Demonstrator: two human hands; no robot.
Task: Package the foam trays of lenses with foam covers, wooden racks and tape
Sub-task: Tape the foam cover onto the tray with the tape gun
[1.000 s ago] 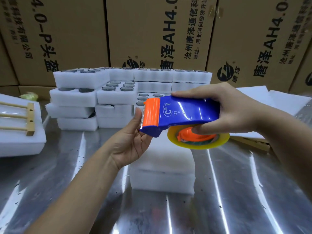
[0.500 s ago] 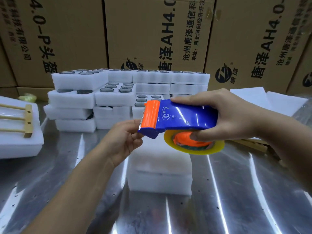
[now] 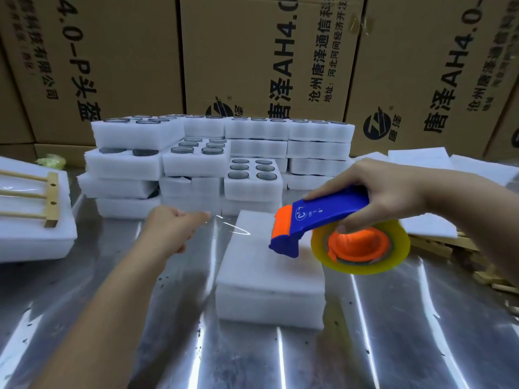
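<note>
Starting at the left, a wooden rack [image 3: 52, 197] lies on top of a foam bundle [image 3: 33, 237], and that one looks finished. Across to the left hand [image 3: 172, 228], low over the metal table [image 3: 112, 318]: fingers curled in, thumb and forefinger tips apparently pinching the free end of a clear tape strip [image 3: 236, 228], though blur hides the exact hold. The strip runs left to right, clear of the table, from that pinch to the mouth of the tape dispenser [image 3: 320, 217].

Below it, and reaching nearer, sits the foam block [image 3: 269, 279], by the look of it a tray under its cover. Its long axis runs near to far, so the tape crosses it the short way, above its far end. The left hand is just off the block's far-left corner, and the dispenser hangs over its right half.

The right hand [image 3: 390, 197] wraps the blue handle, fingers curled round it above and below, just over the yellow tape roll [image 3: 365, 248]. My read is that the strip must come down and a little nearer to land on the cover.

Behind stand stacked foam trays of lenses [image 3: 196, 164], and far right lie loose foam covers [image 3: 421, 161].
</note>
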